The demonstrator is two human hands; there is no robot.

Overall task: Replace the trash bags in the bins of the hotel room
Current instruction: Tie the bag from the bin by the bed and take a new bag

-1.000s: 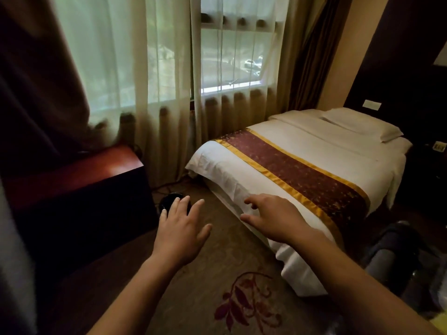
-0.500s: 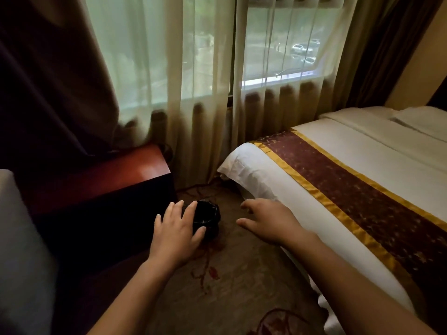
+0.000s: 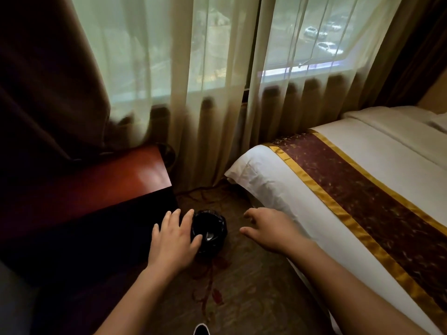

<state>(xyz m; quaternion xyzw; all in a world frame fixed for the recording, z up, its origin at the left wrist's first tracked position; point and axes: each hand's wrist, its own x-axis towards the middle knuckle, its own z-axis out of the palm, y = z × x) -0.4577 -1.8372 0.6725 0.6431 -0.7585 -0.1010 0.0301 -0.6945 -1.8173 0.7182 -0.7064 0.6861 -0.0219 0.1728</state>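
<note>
- Head view shows the bin (image 3: 210,234), small, round and lined with a black trash bag (image 3: 219,222), standing on the carpet (image 3: 254,286) between the dark wooden cabinet (image 3: 96,201) and the bed (image 3: 338,189).
- It lies ahead of both hands, and it stands upright, mouth up.
- Left hand (image 3: 173,240) is nearer: its spread, empty fingers overlap the left rim, though I cannot tell if they touch it.
- Right hand (image 3: 268,232) is loose and holds nothing, apart from the bin on its right side.
- Probably the left hand reaches the bag edge first.
</note>
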